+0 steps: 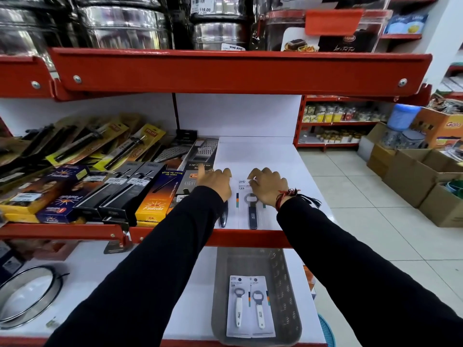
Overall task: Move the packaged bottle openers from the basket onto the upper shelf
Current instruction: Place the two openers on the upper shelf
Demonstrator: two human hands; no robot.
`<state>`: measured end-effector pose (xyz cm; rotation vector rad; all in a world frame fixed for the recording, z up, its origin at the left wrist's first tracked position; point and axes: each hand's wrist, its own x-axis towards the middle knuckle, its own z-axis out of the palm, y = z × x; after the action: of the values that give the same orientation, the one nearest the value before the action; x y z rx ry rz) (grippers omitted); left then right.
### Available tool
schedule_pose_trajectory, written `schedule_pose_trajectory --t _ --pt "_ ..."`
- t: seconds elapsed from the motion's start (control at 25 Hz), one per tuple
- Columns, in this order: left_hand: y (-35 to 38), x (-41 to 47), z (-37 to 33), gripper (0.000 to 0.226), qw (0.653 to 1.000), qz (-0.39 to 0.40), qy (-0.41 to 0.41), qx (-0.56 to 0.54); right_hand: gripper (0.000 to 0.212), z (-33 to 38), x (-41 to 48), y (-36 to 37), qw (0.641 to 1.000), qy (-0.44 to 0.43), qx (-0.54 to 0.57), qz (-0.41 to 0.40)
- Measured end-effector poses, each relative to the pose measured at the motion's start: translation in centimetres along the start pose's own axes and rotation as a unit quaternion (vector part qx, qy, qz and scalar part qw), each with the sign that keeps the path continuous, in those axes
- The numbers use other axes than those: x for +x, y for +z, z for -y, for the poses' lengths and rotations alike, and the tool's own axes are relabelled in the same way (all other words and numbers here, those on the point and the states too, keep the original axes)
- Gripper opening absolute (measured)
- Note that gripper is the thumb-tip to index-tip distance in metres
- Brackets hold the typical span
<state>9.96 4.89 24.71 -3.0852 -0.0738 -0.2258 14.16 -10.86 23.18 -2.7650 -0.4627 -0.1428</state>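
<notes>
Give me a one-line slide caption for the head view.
Both hands set dark-handled bottle openers on the shelf; two white-handled ones wait in the basket.

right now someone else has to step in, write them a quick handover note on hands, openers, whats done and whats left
Left hand: resting palm down on the upper shelf, over a dark-handled packaged opener; not clearly gripping.
Right hand: palm down on the top of the second dark-handled packaged opener, pressing or adjusting it.
Done: those two dark-handled openers lie side by side at the shelf's front edge.
Left: two white-handled packaged openers lie flat, side by side, in the grey basket on the lower shelf. Move both up beside the first pair.
</notes>
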Motion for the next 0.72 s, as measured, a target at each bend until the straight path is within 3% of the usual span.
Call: schedule_pose_trajectory --t 0.16,0.32,0.4,0.56,0.72 --pt "0.5 -0.9 -0.4 0.037 0.995 -0.005 0.0 0.098 0.04 -0.3 -0.3 0.7 0.998 0.003 -0.055 0.03" --pt "0.0 -1.8 -0.5 0.041 0.993 0.031 -0.006 0.115 0.047 -0.6 -1.4 0.4 0.996 0.004 -0.059 0.069" --pt "-0.4 -2.7 -0.5 0.045 0.995 0.003 -0.01 0.099 0.047 -0.6 -2.7 -0.2 0.999 -0.003 -0.038 0.026" --pt "-1.5 -6.4 -1.0 0.04 0.986 -0.168 -0.013 0.011 0.038 0.0 -6.7 -1.8 0.993 -0.033 -0.006 -0.11" --pt "-1.8 -11.6 -2.2 0.032 0.955 -0.265 0.06 -0.122 0.035 0.5 -12.2 -2.2 0.974 -0.081 0.001 -0.213"
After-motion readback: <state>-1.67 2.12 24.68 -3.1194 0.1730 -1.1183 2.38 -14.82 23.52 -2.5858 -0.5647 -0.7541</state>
